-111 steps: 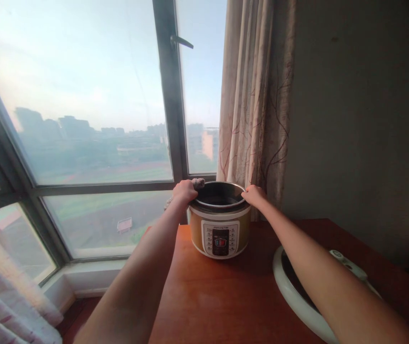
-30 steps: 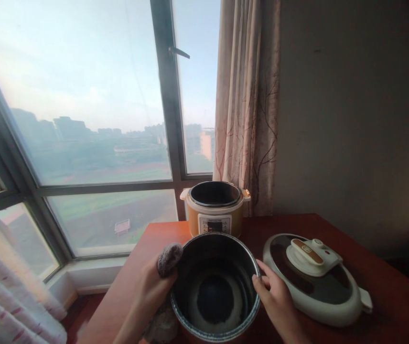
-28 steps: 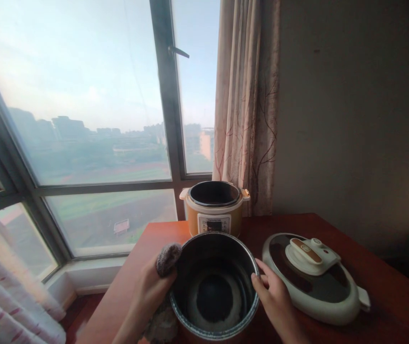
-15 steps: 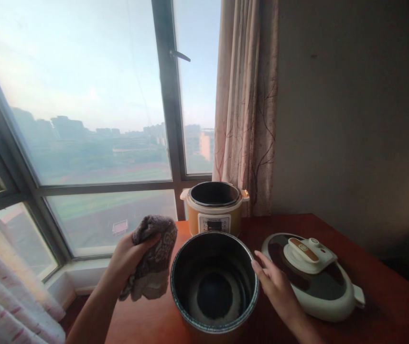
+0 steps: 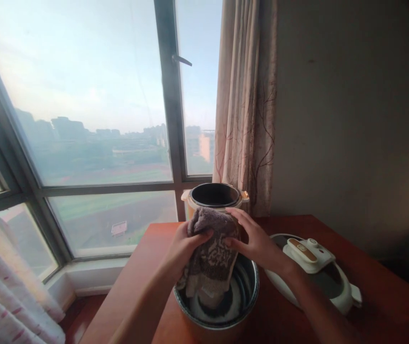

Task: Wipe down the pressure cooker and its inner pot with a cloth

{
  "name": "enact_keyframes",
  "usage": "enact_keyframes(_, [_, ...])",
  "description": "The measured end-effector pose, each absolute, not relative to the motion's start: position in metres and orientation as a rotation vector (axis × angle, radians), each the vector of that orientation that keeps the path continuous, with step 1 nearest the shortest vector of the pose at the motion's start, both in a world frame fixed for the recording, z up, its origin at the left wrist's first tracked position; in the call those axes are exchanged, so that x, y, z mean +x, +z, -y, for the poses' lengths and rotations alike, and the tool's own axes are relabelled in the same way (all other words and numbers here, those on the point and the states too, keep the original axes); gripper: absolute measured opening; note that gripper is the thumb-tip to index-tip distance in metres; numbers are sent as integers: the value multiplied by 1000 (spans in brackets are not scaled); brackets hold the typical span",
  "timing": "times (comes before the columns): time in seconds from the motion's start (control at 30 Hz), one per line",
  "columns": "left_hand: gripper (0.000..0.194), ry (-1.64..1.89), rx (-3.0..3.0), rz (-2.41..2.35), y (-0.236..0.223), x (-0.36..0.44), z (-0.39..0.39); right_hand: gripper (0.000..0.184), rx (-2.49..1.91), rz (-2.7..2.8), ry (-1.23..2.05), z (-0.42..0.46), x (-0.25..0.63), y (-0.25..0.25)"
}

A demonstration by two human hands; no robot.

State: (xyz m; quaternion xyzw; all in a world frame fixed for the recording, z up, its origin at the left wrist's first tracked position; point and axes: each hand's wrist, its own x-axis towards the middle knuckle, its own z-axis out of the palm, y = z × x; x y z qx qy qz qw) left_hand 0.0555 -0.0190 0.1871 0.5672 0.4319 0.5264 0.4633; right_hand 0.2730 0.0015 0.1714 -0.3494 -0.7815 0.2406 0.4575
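Both my hands hold a grey-brown patterned cloth (image 5: 211,255) above the dark inner pot (image 5: 248,291), which stands on the red-brown table near me. My left hand (image 5: 183,246) grips the cloth's left side with its fingers curled over the top. My right hand (image 5: 256,239) pinches its right side, fingers partly stretched. The cloth's lower end hangs down into the pot. Behind them stands the orange and white cooker body (image 5: 216,196), without its inner pot, at the table's far edge.
The cooker's white lid (image 5: 319,267) with its handle lies on the table (image 5: 333,329) to the right of the pot. A patterned curtain (image 5: 247,105) hangs behind the cooker, beside a large window (image 5: 82,110). A grey wall is at the right.
I lifted the inner pot out of the cooker and set it on the table near me. My left hand then brought the cloth over the pot, and my right hand left the rim and took hold of the cloth.
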Motion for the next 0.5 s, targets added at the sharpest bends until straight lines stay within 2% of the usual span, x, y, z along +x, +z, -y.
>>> enact_keyframes(0.07, [45, 1253, 1375, -993, 178, 65, 19, 61, -791, 2015, 783, -12, 276, 176])
enact_keyframes(0.13, [45, 1208, 1391, -978, 168, 67, 16, 46, -806, 2074, 930, -19, 279, 176])
enact_keyframes(0.27, [36, 1154, 1485, -1014, 143, 54, 5, 27, -946, 2161, 860, -24, 279, 167])
enact_keyframes(0.5, [32, 1157, 1690, -1014, 121, 29, 10, 29, -941, 2263, 595, -18, 275, 160])
